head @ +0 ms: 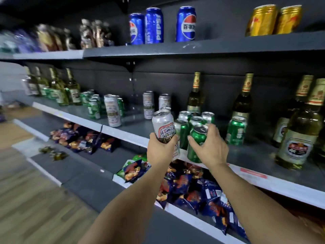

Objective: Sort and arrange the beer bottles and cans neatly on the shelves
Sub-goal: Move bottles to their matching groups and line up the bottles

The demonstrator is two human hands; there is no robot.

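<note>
My left hand (161, 150) grips a silver beer can (163, 125) with a red and blue pattern, held upright just in front of the middle shelf (260, 155). My right hand (209, 147) curls round a green beer can (197, 138) standing at the shelf's front edge. Several more green cans (195, 120) cluster right behind it, and another green can (236, 131) stands to the right. Tall green beer bottles (299, 131) with gold necks stand along the right side. Silver cans (112, 111) and green cans (93, 108) stand further left on the same shelf.
Blue cola cans (186, 23) and gold cans (274, 20) fill the top shelf (193, 48). Snack bags (190, 184) lie on the lower shelf below my arms. More bottles (58, 87) stand at the far left. Wooden floor (22, 199) shows at the lower left.
</note>
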